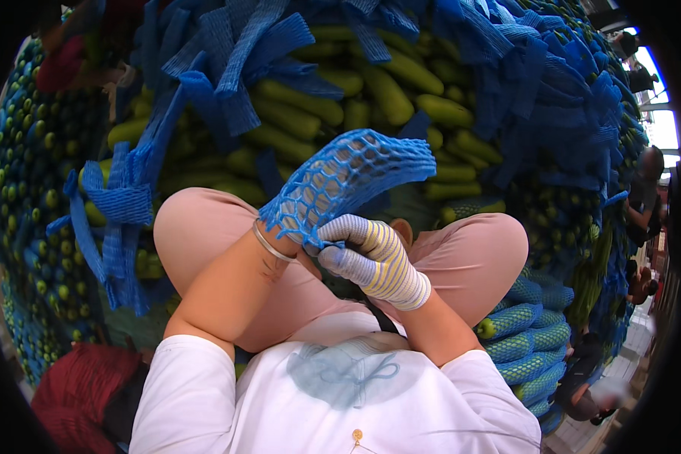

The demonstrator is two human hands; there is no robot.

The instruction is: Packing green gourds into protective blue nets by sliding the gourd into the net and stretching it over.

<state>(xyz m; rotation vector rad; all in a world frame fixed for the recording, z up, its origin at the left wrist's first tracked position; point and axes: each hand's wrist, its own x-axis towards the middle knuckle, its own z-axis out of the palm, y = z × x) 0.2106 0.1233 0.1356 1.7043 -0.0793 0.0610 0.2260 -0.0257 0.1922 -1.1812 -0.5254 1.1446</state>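
At my far left rises a bank of green vegetables [41,163] in blue netting, and below it sits a person in dark red [76,393]. Nearer my left knee, loose blue sleeves [121,197] lie tangled over bare green vegetables. My left forearm reaches up between my crossed legs, a pale bracelet [272,246] at the wrist. My left hand [321,181] is inside a blue net sleeve [412,160], its mesh stretched open around it; I can't tell whether those fingers are curled or straight. My right hand [372,253], in a striped glove, pinches the sleeve's near edge by my left wrist, between thumb and fingers. Beyond both hands lies a heap of long green vegetables [390,91]. Past my right knee, netted vegetables [533,333] are stacked in rows, with more blue sleeves [560,98] piled above them and other people [645,200] at the far right.
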